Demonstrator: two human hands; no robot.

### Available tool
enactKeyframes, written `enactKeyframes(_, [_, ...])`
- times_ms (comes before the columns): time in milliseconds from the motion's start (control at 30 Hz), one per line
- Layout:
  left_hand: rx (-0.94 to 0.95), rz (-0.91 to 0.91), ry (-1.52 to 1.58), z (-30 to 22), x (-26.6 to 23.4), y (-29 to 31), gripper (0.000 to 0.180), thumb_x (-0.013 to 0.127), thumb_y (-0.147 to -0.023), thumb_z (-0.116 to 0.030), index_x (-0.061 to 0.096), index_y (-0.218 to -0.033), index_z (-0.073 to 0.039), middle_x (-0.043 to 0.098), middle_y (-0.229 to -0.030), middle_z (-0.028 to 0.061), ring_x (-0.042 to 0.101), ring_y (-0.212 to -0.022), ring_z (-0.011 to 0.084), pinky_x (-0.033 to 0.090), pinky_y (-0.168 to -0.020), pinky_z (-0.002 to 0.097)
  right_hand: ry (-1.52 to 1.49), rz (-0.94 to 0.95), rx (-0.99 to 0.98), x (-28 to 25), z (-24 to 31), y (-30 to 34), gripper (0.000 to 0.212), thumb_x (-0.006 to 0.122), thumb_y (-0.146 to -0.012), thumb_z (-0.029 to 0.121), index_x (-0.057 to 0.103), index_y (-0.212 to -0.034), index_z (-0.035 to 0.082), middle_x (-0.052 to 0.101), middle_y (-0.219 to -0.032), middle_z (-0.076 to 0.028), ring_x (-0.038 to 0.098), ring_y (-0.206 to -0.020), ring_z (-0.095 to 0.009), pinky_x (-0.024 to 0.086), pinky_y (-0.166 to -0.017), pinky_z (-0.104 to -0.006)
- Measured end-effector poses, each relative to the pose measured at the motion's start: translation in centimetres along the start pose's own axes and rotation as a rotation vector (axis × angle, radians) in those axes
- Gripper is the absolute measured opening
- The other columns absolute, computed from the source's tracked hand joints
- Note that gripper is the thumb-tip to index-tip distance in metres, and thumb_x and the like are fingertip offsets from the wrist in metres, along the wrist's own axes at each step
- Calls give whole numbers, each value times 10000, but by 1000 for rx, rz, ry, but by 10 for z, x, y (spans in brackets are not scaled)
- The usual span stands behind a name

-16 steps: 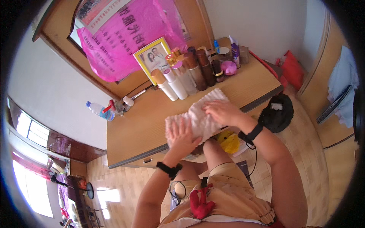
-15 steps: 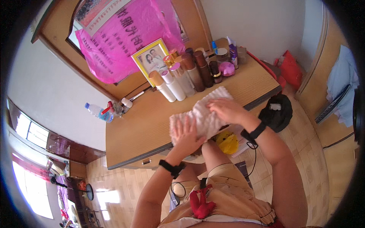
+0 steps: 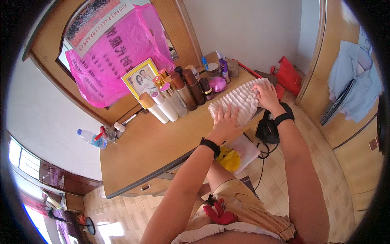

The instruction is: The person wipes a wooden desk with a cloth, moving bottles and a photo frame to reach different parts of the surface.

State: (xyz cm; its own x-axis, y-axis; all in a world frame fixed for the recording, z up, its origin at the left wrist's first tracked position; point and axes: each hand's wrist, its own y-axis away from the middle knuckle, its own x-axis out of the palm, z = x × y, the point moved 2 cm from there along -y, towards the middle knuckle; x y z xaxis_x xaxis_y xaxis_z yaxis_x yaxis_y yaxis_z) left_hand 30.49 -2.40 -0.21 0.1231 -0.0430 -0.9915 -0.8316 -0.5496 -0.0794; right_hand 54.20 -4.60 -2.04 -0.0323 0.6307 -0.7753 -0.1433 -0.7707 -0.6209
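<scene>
A whitish-pink ribbed towel (image 3: 240, 99) lies along the right part of the wooden dresser top (image 3: 150, 142), reaching its front edge. My left hand (image 3: 225, 121) rests flat on the towel's near left part, fingers spread. At the towel's right end, my right hand (image 3: 269, 97) has its fingers bent and closed on the cloth; its thumb is hard to make out. Just behind the towel stand a small dark bottle (image 3: 206, 88) and a round purple-pink item (image 3: 217, 84).
Several cosmetic bottles (image 3: 166, 103) stand before a yellow-framed photo (image 3: 140, 77). A water bottle (image 3: 91, 138) lies at the dresser's left. Beneath the front edge are a yellow bag (image 3: 229, 160) and a black bag (image 3: 268, 128). A red bag (image 3: 287, 76) sits in the corner.
Both hands and the towel have moved right along the dresser. The towel, bunched before, now lies more stretched out. The view has shifted right too.
</scene>
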Motion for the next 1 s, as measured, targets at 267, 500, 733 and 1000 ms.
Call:
enactKeyframes(267, [76,-4,-103,16,-23,60,685,574,-776,-348,333,-1366,-97,345,-1378,190,278,-1277,431,186,-1062,530,-7,183,-48,-16,51,36,376,497,-874,322,487,-1224,187,470,-1300,-42,267,-1306,-356,208,-1063,-502])
enactKeyframes(500, [-131,-146,-41,99,-45,215,521,475,-745,4,469,-1257,-93,455,-1307,163,395,-1213,384,314,-1025,444,-143,351,-341,-22,206,52,702,549,-762,594,380,-1345,242,347,-1407,-45,220,-1326,-375,161,-1076,-541])
enactKeyframes(733, [-490,-194,-44,145,-72,361,490,567,-746,-128,511,-1233,-109,434,-1325,185,366,-1201,479,322,-1005,494,-357,271,-601,7,372,58,731,535,-728,649,390,-1340,277,342,-1412,-90,226,-1301,-466,195,-1033,-604])
enactKeyframes(1000, [-772,-286,-107,164,-73,446,513,644,-787,-370,528,-1192,-77,481,-1258,217,416,-1180,419,304,-1011,491,-589,207,-833,10,471,59,704,711,-628,507,483,-1264,310,418,-1345,-60,276,-1279,-440,211,-1046,-569])
